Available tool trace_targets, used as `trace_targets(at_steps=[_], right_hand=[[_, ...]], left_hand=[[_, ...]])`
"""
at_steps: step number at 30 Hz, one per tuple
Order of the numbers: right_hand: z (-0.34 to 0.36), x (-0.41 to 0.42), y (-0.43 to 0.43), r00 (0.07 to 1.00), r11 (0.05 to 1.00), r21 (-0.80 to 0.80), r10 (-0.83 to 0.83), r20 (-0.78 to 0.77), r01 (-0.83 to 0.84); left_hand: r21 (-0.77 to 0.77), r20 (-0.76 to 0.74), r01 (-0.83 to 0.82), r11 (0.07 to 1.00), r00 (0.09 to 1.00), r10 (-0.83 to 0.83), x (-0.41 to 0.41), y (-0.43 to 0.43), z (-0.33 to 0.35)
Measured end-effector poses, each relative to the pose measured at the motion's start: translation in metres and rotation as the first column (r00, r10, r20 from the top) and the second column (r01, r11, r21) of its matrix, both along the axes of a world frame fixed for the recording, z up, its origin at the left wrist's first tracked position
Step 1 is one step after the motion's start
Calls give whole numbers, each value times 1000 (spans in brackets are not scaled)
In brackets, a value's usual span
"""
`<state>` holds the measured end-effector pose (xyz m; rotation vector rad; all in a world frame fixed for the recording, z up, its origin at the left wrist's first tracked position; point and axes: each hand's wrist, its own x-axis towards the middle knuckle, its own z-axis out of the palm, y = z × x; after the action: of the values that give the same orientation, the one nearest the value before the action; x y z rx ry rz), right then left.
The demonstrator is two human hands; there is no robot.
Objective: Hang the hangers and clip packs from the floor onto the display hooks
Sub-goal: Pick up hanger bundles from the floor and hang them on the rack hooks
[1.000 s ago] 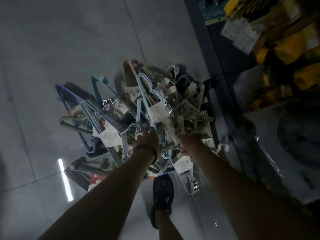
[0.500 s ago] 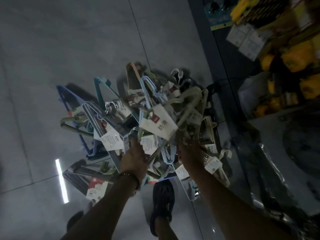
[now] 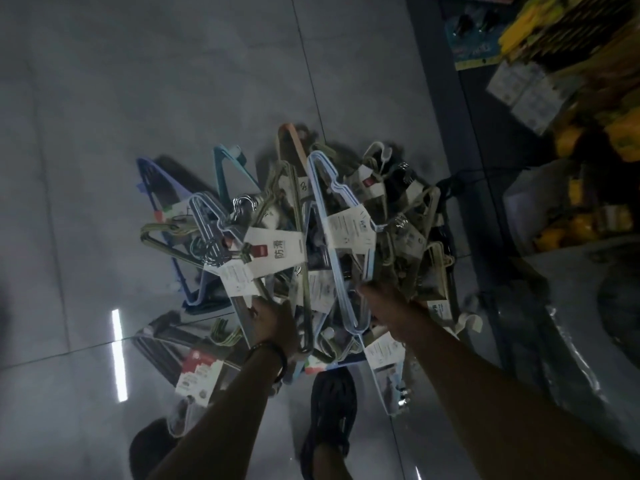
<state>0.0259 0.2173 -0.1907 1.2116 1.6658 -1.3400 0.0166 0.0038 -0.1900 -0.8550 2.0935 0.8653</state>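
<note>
A tangled pile of hanger packs (image 3: 398, 216) in blue, teal, olive and cream lies on the grey tiled floor. My left hand (image 3: 275, 320) grips the lower end of an olive hanger pack (image 3: 273, 254) with a white label bearing a red square, raised above the pile. My right hand (image 3: 382, 301) grips a light blue hanger pack (image 3: 329, 188) by its lower bar, its white label facing up. Both packs tilt away from me. The fingers of both hands are partly hidden by the hangers.
A display shelf (image 3: 568, 98) with yellow goods and white tags runs along the right. A clear plastic sheet (image 3: 571, 348) lies at its foot. A hanger pack with a red label (image 3: 197, 372) rests on the floor at lower left. My shoe (image 3: 329, 407) stands just before the pile.
Both hands have risen from the pile. The left one drew the olive labelled pack to the left, the right one lifted the light blue pack upright, and the two packs have come apart.
</note>
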Motion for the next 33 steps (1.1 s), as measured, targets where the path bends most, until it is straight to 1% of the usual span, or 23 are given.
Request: trace_targets(at_steps=[3,5,6,7,9,12,13,14,15,16,17,18,19,20,21,22,24,26,28,29,30,31,33], right_hand=[[8,-4,8,1000,999,-38,-12,11,13],[11,-7,7,997,996,-46,-71,5,72],[7,-7,8,996,995,-51,-88,-2,88],[3,-7,7,997,996,-37,-78,-6,77],[2,-6,-1,997,998,2,-64,-52,64],[8,-2,-8,977,988,30,-146,-158,153],[11,1,-7,970,986,24,-156,-188,163],[14,5,-6,966,987,35,-147,-211,158],[18,10,-5,967,988,60,-124,-221,141],[24,15,-2,965,988,96,-98,-244,125],[31,21,0,959,985,129,-78,-271,116],[38,26,3,951,981,161,-55,-305,108],[45,32,5,941,973,202,-34,-337,108],[52,36,8,933,962,250,-9,-360,106],[63,38,11,928,949,295,10,-372,108],[70,40,14,925,933,342,28,-380,112],[83,44,19,914,894,430,66,-399,123],[93,49,23,907,860,497,112,-405,116],[100,55,26,903,772,625,182,-390,115],[105,58,27,900,703,703,236,-366,102],[107,61,29,897,639,764,285,-338,85],[112,62,29,897,601,796,306,-318,77],[118,63,30,905,589,805,298,-303,76]], left_hand=[[199,93,-62,978,995,45,-2,9,5],[255,124,-48,966,992,16,-4,10,6],[266,116,-76,961,992,46,-8,12,7],[291,113,-163,943,984,135,-11,14,8],[344,151,-357,868,934,324,-18,14,8],[419,181,-516,747,854,488,-27,9,11],[435,154,-548,714,827,541,-30,8,12],[439,91,-546,714,817,569,-33,7,14],[432,-4,-509,745,825,566,-36,6,18],[424,-108,-426,799,852,512,-36,6,30],[403,-218,-302,864,885,411,-34,5,39],[346,-330,-142,928,907,262,-31,3,48],[234,-426,13,972,900,91,-26,2,55],[112,-484,117,987,874,-48,-21,0,62],[15,-513,178,984,846,-146,-15,0,64],[-46,-523,215,975,827,-207,-11,2,64],[-130,-458,313,941,823,-337,-3,9,62],[-201,-257,459,865,827,-499,4,16,51],[-282,-40,629,724,747,-664,7,22,43],[-276,42,691,669,704,-709,7,24,41],[-243,75,730,638,670,-738,9,25,33],[-159,79,733,662,677,-731,9,26,30],[51,56,669,741,739,-671,8,26,23]])
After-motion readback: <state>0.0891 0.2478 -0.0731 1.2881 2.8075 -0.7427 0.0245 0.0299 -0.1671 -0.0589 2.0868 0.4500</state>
